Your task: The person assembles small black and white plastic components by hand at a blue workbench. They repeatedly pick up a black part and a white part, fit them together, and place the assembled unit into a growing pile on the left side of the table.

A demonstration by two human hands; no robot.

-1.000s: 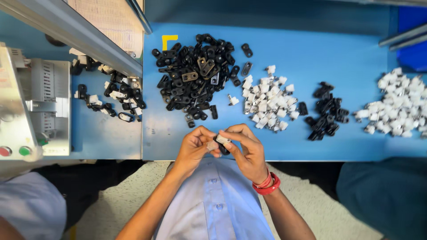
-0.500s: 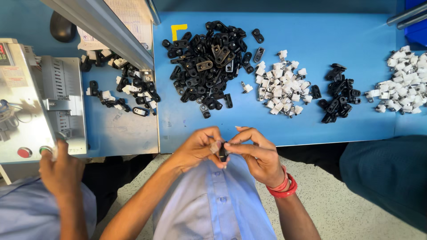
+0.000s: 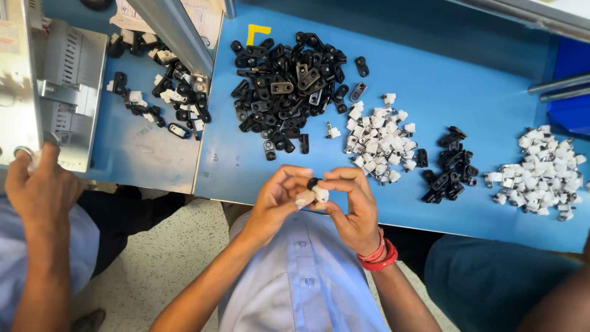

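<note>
White clip (image 3: 319, 194) with black ring pinched between left hand (image 3: 276, 200) and right hand (image 3: 353, 206) fingertips.

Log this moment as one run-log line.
left hand: pinching small white part | right hand: pinching same part, black piece on top | nearest: large black pile, white pile | surface: blue table
</note>
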